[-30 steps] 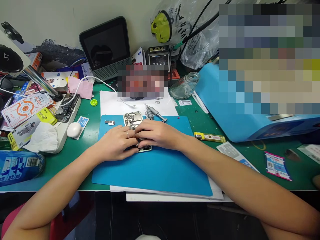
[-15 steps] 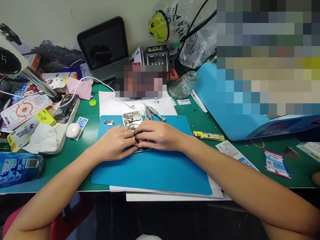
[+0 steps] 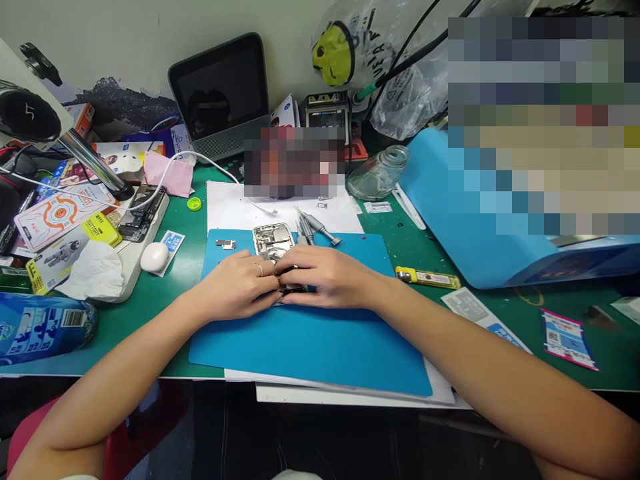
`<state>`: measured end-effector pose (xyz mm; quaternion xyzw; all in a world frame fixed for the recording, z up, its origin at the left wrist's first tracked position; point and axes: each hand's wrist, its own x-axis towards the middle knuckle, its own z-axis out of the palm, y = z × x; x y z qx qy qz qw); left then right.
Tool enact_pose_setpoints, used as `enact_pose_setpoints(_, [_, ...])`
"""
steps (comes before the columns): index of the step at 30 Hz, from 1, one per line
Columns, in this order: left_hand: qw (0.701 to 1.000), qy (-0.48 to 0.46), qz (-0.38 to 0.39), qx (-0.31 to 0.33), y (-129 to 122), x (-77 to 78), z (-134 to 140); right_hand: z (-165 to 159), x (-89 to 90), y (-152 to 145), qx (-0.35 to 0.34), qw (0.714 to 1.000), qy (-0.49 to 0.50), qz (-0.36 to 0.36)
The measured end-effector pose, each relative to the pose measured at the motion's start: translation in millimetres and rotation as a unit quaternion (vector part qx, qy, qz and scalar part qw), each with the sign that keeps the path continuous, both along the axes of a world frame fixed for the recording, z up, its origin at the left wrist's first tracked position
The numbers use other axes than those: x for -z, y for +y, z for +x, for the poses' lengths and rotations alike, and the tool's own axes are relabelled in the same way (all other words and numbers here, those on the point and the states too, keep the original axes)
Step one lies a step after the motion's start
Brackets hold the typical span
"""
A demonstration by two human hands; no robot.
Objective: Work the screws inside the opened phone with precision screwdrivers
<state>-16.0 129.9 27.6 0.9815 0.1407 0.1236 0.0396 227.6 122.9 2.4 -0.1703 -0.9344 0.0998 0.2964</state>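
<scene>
An opened phone (image 3: 273,239) lies on the blue mat (image 3: 320,353), its inner parts bare at the top. My left hand (image 3: 243,285), with a ring on one finger, grips the phone's lower left side with bent fingers. From the right, my right hand (image 3: 333,277) closes over the lower half, its fingertips meeting those of the left. Both hands hide most of that half, including any small part under the fingertips. Grey screwdrivers (image 3: 317,228) lie just beyond my right hand. A small metal phone part (image 3: 226,245) rests on the mat's upper left.
White paper (image 3: 225,207) lies behind the mat. Left are a white earbud case (image 3: 155,257), a crumpled tissue (image 3: 97,272) and a microscope stand (image 3: 95,160). A yellow cutter (image 3: 428,277) and a glass jar (image 3: 377,175) are at the right. A white cable (image 3: 200,156) crosses the back.
The view has shifted, so things on the table appear slightly further right. Both hands remain at the phone's lower half, with only small finger movements; more of the phone's upper inside shows.
</scene>
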Motion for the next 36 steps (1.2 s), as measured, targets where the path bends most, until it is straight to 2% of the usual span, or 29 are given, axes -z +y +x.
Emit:
enact_pose_setpoints(7, [1.000,0.001,0.002,-0.004,-0.2,-2.2,0.9,-2.3,0.3,-1.2,0.005,1.000,0.007,0.023])
enact_pose_setpoints(15, [1.000,0.009,-0.027,-0.012,0.1,-3.2,-1.6,-1.4,-0.2,-1.8,0.004,1.000,0.011,0.014])
enact_pose_setpoints(28, [1.000,-0.004,0.013,-0.014,1.8,-0.8,-1.4,-2.1,-1.9,-1.8,-0.006,1.000,0.017,0.003])
enact_pose_setpoints(36, [1.000,0.005,0.004,-0.027,1.6,-0.5,-2.2,-1.3,-0.5,-1.7,-0.003,1.000,0.022,0.004])
